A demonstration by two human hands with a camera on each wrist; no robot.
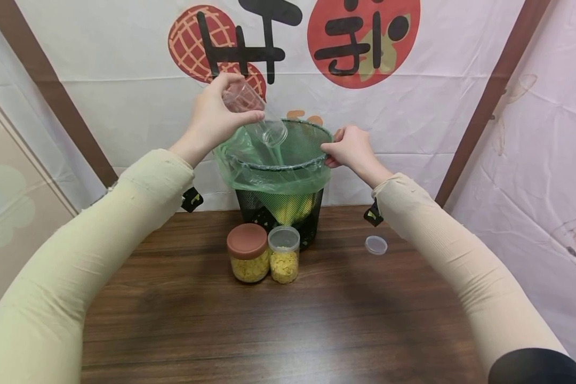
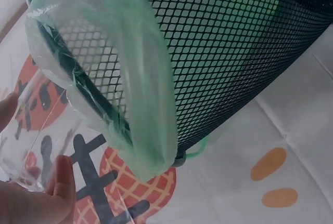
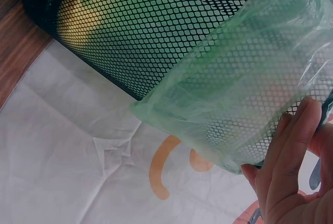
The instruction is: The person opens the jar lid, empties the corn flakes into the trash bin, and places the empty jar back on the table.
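Note:
My left hand (image 1: 213, 114) grips a clear plastic jar (image 1: 245, 98) in the head view. It is tipped down to the right, its mouth over the opening of a black mesh waste bin (image 1: 249, 200). A green bag (image 1: 283, 184) lines the bin and folds over its rim. Something yellow shows through the lower mesh. My right hand (image 1: 352, 149) pinches the bin's right rim and the bag's edge. In the right wrist view its fingers (image 3: 283, 172) lie against the outside of the bag. Only the thumb and some fingertips of the left hand show in the left wrist view.
In front of the bin stand a brown-lidded jar (image 1: 249, 256) and a slimmer clear jar (image 1: 284, 264), both with yellow pieces inside. To the right, a round clear lid (image 1: 376, 245) lies on the wooden table (image 1: 269, 330). A printed white cloth (image 1: 125, 69) hangs behind.

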